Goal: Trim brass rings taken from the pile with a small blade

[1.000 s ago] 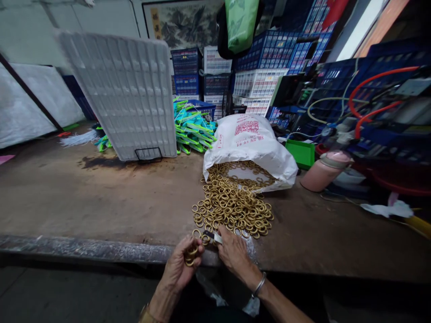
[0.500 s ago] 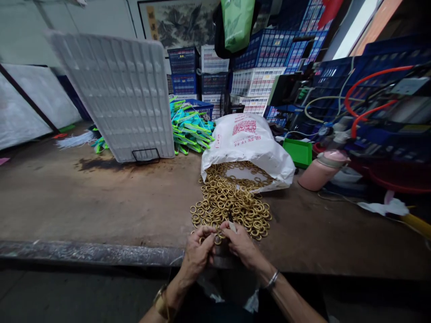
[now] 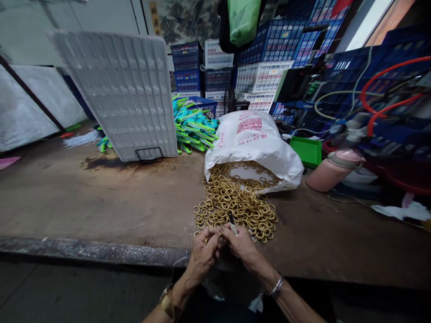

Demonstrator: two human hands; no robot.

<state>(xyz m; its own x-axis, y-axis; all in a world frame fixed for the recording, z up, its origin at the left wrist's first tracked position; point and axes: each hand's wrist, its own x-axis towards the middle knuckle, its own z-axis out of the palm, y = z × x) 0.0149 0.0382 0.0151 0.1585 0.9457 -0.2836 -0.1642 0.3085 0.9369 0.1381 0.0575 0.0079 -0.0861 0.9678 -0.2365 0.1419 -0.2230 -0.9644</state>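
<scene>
At the near edge of the workbench, my left hand (image 3: 202, 252) pinches a gold-coloured ring (image 3: 206, 241), mostly covered by the fingers. Close against its fingertips is my right hand (image 3: 245, 247), closed around a small slim tool (image 3: 232, 222) with a black end and a pale grey part. What the tool is I cannot tell, and the fingertips hide what they are doing. Just beyond both hands lies a heap of gold-coloured rings (image 3: 235, 202), spilling from the mouth of a white woven sack (image 3: 251, 134) printed in red.
A ribbed translucent panel (image 3: 117, 94) stands upright on the workbench (image 3: 144, 202). Behind it are green and turquoise plastic pieces (image 3: 193, 128). To the right sit a green tray (image 3: 306, 151) and a pink bottle (image 3: 333, 170). Stacked crates (image 3: 264, 76) fill the back.
The view has shifted slightly, so the bench things appear a little farther right. My fingertips have drawn closer together, and the ring between them is now more hidden.
</scene>
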